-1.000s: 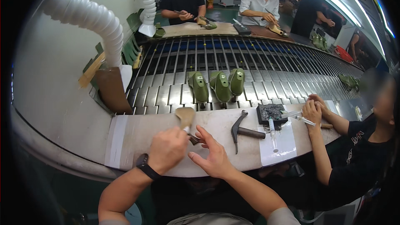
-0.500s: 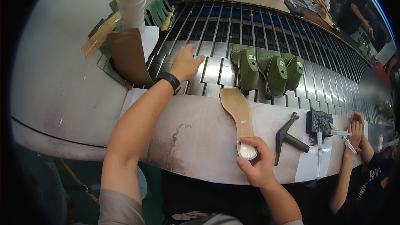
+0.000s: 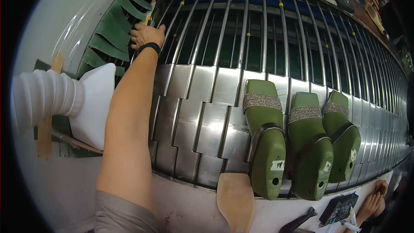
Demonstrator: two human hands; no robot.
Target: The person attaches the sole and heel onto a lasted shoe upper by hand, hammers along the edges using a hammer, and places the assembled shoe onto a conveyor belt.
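Note:
My left hand (image 3: 147, 35) is stretched far out to the upper left, beside hanging green flaps. Its fingers curl on one side and its thumb lies on the other, around a tan-topped thing with a glittery band (image 3: 151, 20), mostly hidden by the hand. At the lower edge a tan insole (image 3: 236, 198) shows only its broad front part; its heel end is out of the picture. My right hand is not in view. Three green shoe lasts (image 3: 268, 159) with glittery straps lie on the metal slats, heels toward me.
Green flaps (image 3: 114, 28) hang from a white housing at left. A white ribbed hose with a flared nozzle (image 3: 92, 103) stands beside my forearm. Metal rods (image 3: 228, 26) run behind the slats (image 3: 207, 125). A hammer (image 3: 299, 220), a dark block (image 3: 338, 209) and another person's hands (image 3: 374, 200) are lower right.
My left hand has moved forward and left from above the slats to the tan-topped thing by the flaps. The view has shifted forward, and my right hand has left it.

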